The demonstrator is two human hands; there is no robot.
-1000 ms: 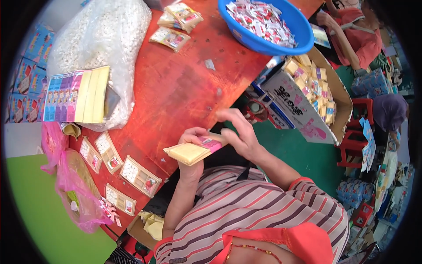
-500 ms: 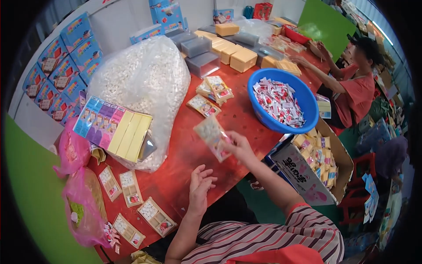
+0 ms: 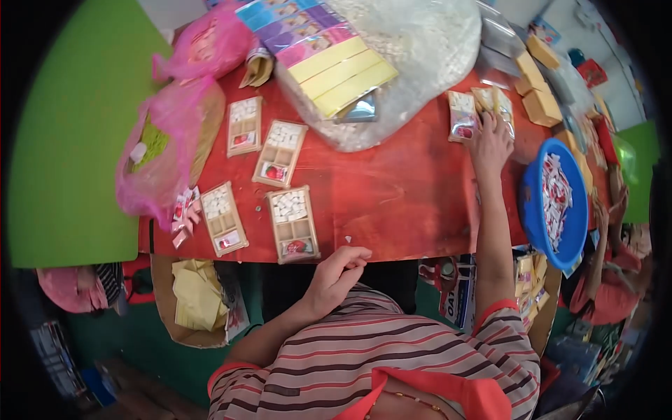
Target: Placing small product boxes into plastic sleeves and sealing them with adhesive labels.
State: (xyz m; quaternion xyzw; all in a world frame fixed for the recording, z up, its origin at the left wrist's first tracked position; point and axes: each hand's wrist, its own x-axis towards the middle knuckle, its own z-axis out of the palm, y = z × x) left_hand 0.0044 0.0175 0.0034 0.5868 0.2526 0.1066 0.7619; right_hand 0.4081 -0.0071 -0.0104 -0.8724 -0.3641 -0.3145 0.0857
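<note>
Red and worn, the counter (image 3: 413, 203) runs across the view with green flooring at its far left. The person's right hand (image 3: 490, 143) is stretched out to the far side, its fingers (image 3: 495, 120) spread flat on a small stack of sealed packets (image 3: 463, 115) lying beside a big clear sack of white pieces (image 3: 427, 42). The fingers press down on the stack rather than pinch it; whether they have closed under an edge cannot be told from here. The left hand (image 3: 334, 276) rests at the near rim of the counter, fingers loosely curled and holding nothing.

To do this step well, I judge that the packet should sit squarely on those below it, edges lined up, and be pressed flat so the stack does not slide toward the sack.

Each packet is a flat rectangle, tan at the border, shiny where the film catches light, with white pieces and a red spot showing through. Four open trays (image 3: 292, 222) of the same kind lie in a loose row near the left hand, well apart from the stack. A blue basin (image 3: 539, 231) of red-and-white sachets sits to the right.
</note>
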